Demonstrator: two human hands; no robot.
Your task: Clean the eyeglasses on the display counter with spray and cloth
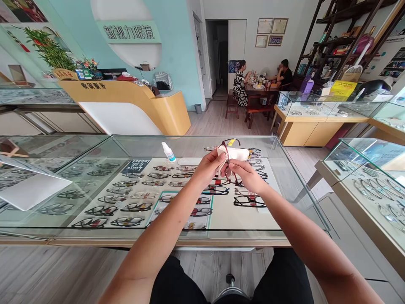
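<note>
Above the glass display counter (294, 185), both my hands hold a pair of dark red glasses (228, 145) wrapped in a white cleaning cloth (238, 153). My left hand (207, 166) pinches the cloth and frame from the left. My right hand (245, 174) grips the frame and cloth from below on the right. A yellow tag (232, 142) hangs on the frame's top. Part of the frame is hidden by the cloth and my fingers.
A small white spray bottle (168, 152) lies on the glass to the left. Rows of glasses (126, 207) fill the case below. More glass counters stand at right (363, 177). Two people sit at a far table (262, 86). A reception desk (126, 105) stands behind.
</note>
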